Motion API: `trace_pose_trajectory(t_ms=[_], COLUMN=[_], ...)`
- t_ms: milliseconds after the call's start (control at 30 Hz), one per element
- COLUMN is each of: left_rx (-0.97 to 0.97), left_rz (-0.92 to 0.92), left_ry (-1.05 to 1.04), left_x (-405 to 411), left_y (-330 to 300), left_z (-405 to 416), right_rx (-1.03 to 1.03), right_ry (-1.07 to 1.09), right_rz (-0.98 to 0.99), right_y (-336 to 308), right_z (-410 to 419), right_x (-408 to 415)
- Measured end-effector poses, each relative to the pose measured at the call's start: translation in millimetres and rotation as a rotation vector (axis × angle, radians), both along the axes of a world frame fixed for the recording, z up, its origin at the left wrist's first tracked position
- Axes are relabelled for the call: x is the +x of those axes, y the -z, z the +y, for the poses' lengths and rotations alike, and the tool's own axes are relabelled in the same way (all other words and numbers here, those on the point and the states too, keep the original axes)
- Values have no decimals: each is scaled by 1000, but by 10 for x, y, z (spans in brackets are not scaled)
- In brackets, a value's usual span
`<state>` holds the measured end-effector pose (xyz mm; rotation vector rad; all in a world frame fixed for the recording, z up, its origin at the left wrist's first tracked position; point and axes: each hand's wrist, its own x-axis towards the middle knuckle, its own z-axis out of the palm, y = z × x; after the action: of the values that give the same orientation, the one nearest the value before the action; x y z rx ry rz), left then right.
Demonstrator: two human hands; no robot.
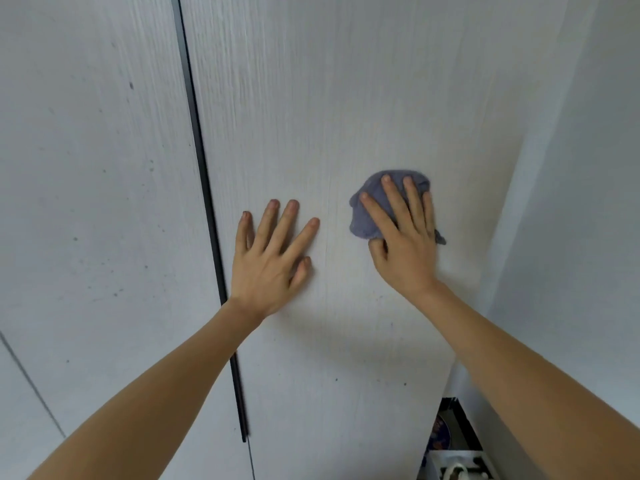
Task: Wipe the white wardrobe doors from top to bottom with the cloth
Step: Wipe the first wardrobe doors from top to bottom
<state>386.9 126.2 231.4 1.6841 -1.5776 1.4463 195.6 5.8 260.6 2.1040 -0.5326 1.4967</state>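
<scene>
My right hand (403, 237) presses the cloth (367, 216) flat on the door (346, 98); my left hand (273, 251), open and empty beside the cloth, steadies; I should wipe straight down.

The white wardrobe door (329, 98) is bearing both hands: the left hand (270, 258) is lying flat on it, fingers (291, 216) spreading, and the right hand (401, 244) is pressing a blue cloth (370, 216) against it. A dark handle strip (207, 202) is running along its left edge.
</scene>
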Motion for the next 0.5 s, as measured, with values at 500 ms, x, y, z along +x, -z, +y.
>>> trace_pose_trajectory(t_ms=[500], left_rx=[65], left_rz=[127], left_ry=[-112], left_x=[448], left_y=[229], left_z=[546], right_rx=[-121], right_ry=[7], right_rz=[383], right_y=[562], right_z=[428], right_x=[532])
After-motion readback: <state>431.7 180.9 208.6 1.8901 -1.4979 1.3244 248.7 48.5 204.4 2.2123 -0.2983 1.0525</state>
